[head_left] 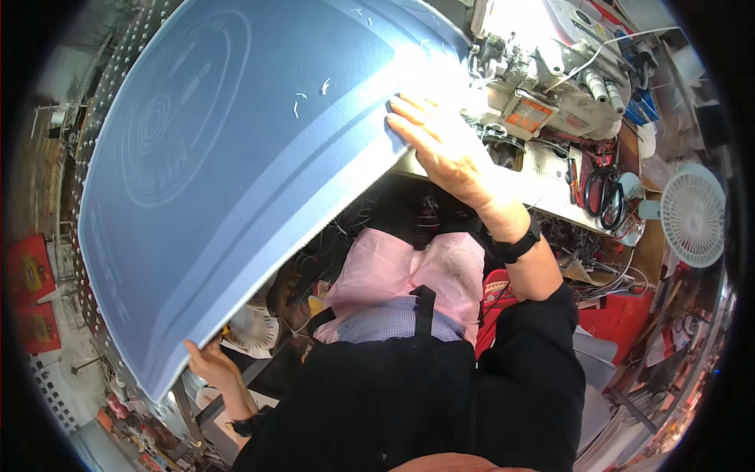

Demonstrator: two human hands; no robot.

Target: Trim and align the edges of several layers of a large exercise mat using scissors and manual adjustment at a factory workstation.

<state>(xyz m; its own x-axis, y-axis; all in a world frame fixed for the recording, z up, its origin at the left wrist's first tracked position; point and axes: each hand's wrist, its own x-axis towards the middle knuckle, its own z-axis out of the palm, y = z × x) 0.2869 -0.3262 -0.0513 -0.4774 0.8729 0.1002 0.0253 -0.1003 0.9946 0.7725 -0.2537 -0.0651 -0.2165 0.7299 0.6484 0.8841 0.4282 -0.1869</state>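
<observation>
A large blue mat (259, 157) with rounded corners, a pale stitched edge and printed rings spreads across the upper left. Short white thread scraps (325, 86) lie on its surface. At the near left corner my left hand (214, 368) grips the mat's edge, some of its fingers hidden underneath. My right hand (448, 153) rests palm down near the mat's right edge, fingers stretched out over it; bright glare washes out part of that spot. Just beyond the right hand stands what looks like a sewing machine (543, 102), its needle area lost in the glare.
A black-handled pair of scissors (604, 197) lies on the bench to the right, beside a white round fan (692, 214). Pink cloth (409, 267) covers my lap. Loose cables (602, 275) hang below the bench. Red packages (33, 299) are at the far left.
</observation>
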